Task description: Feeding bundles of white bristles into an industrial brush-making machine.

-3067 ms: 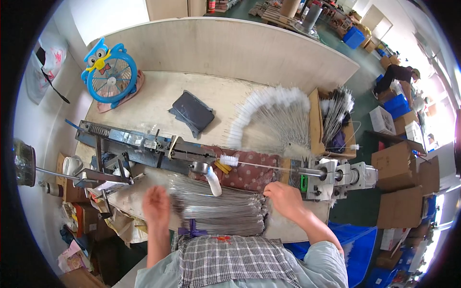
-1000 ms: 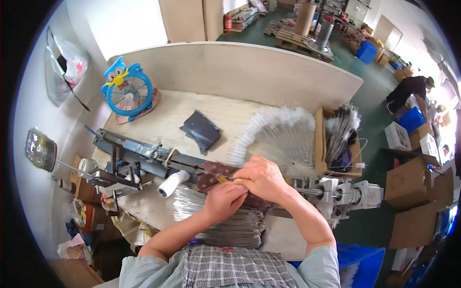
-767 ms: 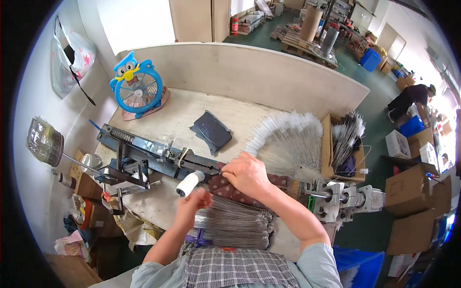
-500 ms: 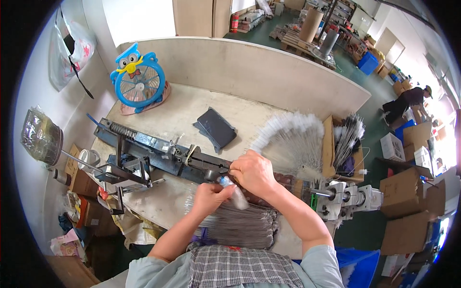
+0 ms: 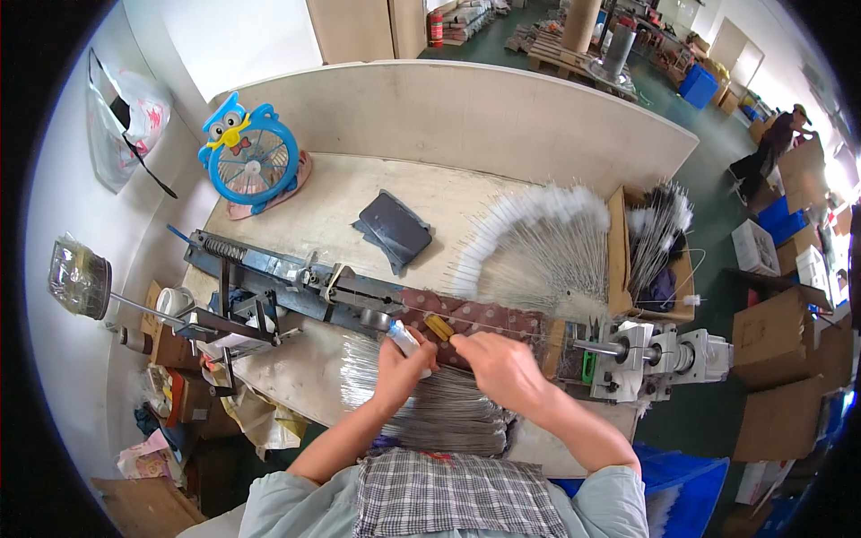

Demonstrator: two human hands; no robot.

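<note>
Held in my closed left hand [image 5: 405,369] is a small white tube with a blue end [image 5: 404,338], tilted by a round metal part [image 5: 375,317] of the long metal jig [image 5: 336,308]. My right hand [image 5: 507,369] is closed, its fingertips beside a yellow-handled tool [image 5: 439,326] on the brown dotted cloth [image 5: 502,323]. What its fingers hold, if anything, is hidden. Just below both hands lies a thick bundle of thin metal wires [image 5: 448,417]. Behind them, white-tipped wire brushes [image 5: 538,233] are spread out in a fan.
A clamp-and-shaft machine [image 5: 650,359] stands at the bench's right end, near a cardboard box [image 5: 621,260] of brushes. A dark flat pad [image 5: 395,229] and a blue cartoon fan [image 5: 254,166] sit farther back. Someone in dark clothes [image 5: 776,143] is at far right.
My right hand has moved down and right, uncovering the yellow-handled tool and the cloth. My left hand has shifted slightly with the tube. The view has tilted a little.
</note>
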